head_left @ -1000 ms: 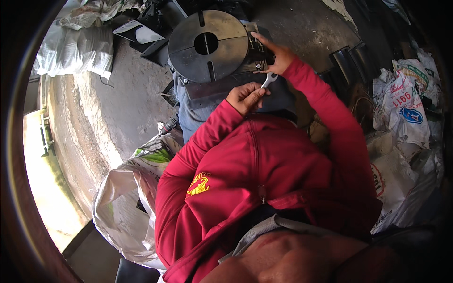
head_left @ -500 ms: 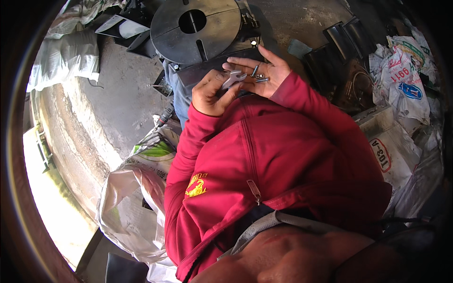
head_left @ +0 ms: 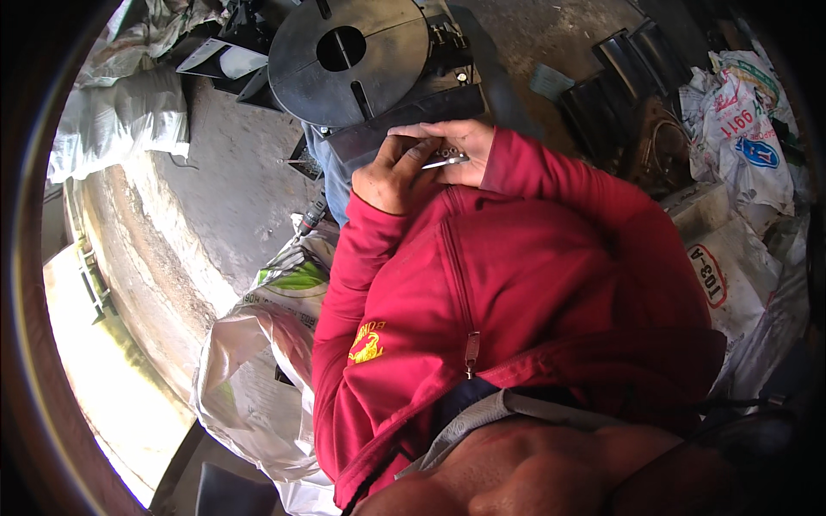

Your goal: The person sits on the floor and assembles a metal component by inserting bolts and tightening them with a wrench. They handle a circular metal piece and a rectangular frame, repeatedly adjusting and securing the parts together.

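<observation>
My left hand [head_left: 385,179] is closed round an open-ended spanner [head_left: 446,162], whose shiny metal shows between the two hands. Against it, palm up and cupped, my right hand [head_left: 471,142] carries small nuts [head_left: 447,152] and bolts. The fingertips of both hands meet, and the left fingers reach into the right palm. Part of the hardware is hidden by the fingers. Just beyond the hands stands a dark round metal plate [head_left: 387,69] with a centre hole and slots, on a dark base.
A white sack [head_left: 249,361] gapes at my left, with a power tool [head_left: 312,213] beyond it. Printed plastic bags [head_left: 731,129] and dark curved metal pieces [head_left: 632,69] lie to the right. Black metal brackets [head_left: 224,60] rest on the floor at far left.
My right hand has curled from an open palm into a cup and moved slightly left. My left hand has turned and brought the spanner down into that palm. The view has shifted slightly.
</observation>
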The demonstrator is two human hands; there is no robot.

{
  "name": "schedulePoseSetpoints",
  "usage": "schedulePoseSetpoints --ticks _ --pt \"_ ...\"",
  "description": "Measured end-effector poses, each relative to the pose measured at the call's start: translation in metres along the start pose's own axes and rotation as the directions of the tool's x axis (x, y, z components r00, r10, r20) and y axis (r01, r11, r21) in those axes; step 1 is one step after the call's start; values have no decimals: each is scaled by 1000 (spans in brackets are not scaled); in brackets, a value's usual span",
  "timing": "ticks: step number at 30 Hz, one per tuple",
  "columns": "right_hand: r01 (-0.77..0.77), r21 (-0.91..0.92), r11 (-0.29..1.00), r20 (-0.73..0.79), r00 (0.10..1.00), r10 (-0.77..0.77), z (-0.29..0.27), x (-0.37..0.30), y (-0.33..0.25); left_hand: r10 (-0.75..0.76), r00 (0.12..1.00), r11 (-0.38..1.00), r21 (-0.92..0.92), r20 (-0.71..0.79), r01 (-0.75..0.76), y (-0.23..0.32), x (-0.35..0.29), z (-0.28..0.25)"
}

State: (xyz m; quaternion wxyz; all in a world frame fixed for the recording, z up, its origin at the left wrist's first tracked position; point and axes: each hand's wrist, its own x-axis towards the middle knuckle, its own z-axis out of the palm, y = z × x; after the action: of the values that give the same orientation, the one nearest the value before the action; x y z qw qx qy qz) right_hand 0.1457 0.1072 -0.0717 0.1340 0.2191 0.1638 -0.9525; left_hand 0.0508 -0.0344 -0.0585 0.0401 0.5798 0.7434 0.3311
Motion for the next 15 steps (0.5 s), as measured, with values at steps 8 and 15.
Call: schedulePoseSetpoints --ticks 8,15 --pt "-39 -68 997 -37 999 36 -3 3 -1 51 997 999 -7 50 -50 -6 0 -6" --pt "-51 -3 999 -150 987 50 0 6 1 2 999 990 -138 -40 -7 -10 5 -10"
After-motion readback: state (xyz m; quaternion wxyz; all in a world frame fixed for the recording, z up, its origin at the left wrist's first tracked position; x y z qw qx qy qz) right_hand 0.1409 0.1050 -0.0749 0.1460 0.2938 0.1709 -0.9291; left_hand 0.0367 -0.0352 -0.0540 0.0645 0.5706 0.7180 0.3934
